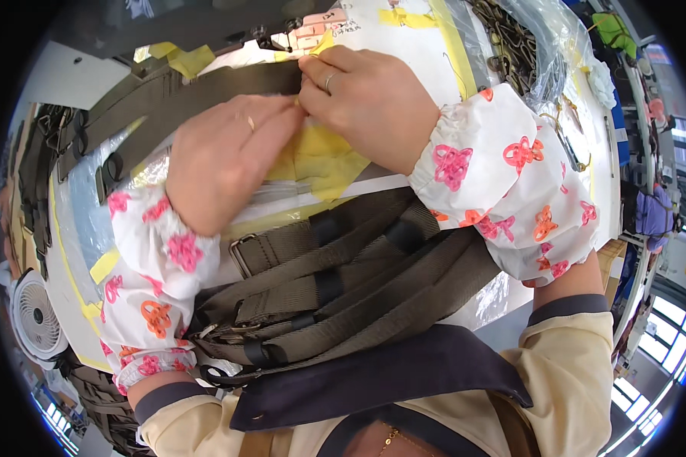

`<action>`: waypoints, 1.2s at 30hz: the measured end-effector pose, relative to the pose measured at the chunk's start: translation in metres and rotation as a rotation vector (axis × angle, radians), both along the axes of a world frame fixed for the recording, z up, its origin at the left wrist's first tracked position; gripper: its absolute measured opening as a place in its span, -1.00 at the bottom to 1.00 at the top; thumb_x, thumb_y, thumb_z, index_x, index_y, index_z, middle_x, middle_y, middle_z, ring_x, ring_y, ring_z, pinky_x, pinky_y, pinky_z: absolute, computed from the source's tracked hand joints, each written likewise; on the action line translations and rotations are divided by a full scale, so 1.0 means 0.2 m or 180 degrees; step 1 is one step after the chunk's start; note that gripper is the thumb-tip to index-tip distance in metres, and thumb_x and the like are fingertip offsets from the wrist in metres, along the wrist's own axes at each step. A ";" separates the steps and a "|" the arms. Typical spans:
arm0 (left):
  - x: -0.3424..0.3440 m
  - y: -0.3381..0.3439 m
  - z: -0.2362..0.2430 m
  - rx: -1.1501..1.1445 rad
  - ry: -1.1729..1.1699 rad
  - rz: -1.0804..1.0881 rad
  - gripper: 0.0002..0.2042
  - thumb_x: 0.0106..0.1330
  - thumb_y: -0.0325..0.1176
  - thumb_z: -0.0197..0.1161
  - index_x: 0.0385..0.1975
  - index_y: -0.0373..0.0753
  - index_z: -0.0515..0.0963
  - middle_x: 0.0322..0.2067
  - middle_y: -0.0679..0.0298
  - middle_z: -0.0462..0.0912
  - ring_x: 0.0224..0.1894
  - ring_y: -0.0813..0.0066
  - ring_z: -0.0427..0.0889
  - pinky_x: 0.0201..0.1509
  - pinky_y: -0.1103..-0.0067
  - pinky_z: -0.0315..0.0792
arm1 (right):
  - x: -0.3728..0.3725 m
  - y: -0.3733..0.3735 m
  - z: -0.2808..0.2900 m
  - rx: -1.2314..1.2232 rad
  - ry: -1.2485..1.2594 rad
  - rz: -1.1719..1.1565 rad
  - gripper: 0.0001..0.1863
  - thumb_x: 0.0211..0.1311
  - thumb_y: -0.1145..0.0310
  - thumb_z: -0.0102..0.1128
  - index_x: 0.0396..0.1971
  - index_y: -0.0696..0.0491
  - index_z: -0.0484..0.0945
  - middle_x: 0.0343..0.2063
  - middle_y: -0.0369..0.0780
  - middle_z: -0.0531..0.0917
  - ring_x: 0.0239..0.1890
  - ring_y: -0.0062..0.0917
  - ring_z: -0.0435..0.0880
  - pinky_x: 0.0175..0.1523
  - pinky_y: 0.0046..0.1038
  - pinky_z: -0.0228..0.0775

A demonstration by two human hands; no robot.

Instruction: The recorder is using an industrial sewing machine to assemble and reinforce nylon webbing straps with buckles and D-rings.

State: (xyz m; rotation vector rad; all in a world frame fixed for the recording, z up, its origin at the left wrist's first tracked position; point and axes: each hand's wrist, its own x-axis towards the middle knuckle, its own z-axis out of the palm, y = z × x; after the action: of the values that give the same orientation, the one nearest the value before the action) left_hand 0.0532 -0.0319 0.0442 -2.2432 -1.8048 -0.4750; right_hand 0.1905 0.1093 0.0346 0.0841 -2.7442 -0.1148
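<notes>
Both hands meet just below the machine head at the top. My right hand (370, 107) has its thumb and fingers closed on the end of an olive-brown webbing strap (229, 87), which runs off to the left. Beside it my left hand (232, 156) is slightly blurred, its fingertips pressed together at the same strap end. What lies right between the fingertips is hidden. Yellow tape (320, 156) covers the work surface under the hands. Nearer to me, a bundle of olive-brown straps (358, 266) with dark bands and metal buckles lies across the table edge and my lap.
A dark sewing machine head (183, 27) overhangs the top left. Metal hooks or buckles (511, 42) lie in clear plastic at the top right. More straps (38, 175) hang on the left, above a white fan (40, 316). Shelving (652, 228) stands at the right.
</notes>
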 end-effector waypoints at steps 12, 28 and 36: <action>-0.12 0.08 -0.06 0.0101 -0.0089 -0.0127 -0.74 -0.06 -0.47 0.16 -0.30 -0.16 0.58 -0.18 0.40 0.58 -0.37 0.45 0.48 -0.35 0.59 0.47 | 0.05 -0.01 -0.03 -0.0524 0.0424 -0.0445 -0.69 -0.19 0.47 0.11 -0.31 0.06 0.56 -0.22 -0.31 0.59 -0.13 -0.52 0.47 -0.06 -0.40 0.22; -0.10 0.08 -0.06 0.0345 -0.0038 -0.0248 -0.72 -0.05 -0.43 0.19 -0.26 -0.25 0.55 -0.21 0.31 0.57 -0.28 0.39 0.51 -0.21 0.53 0.47 | 0.05 0.00 -0.05 -0.0682 0.0645 -0.0263 -0.75 -0.21 0.50 0.15 -0.40 0.04 0.58 -0.27 -0.32 0.60 -0.17 -0.48 0.52 -0.02 -0.35 0.23; -0.10 0.10 -0.06 0.0323 -0.0328 -0.0192 -0.76 -0.08 -0.44 0.23 -0.34 -0.27 0.57 -0.24 0.30 0.60 -0.30 0.40 0.52 -0.29 0.56 0.48 | 0.04 0.05 -0.08 -0.1044 0.0713 -0.0104 -0.79 -0.20 0.50 0.20 -0.43 0.05 0.60 -0.28 -0.30 0.61 -0.20 -0.48 0.55 -0.05 -0.39 0.27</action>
State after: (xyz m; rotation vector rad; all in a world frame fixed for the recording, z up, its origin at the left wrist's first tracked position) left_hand 0.0331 -0.0115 0.0331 -2.2473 -1.7227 -0.6895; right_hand 0.1994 0.1185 0.0188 -0.0608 -2.5034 0.2990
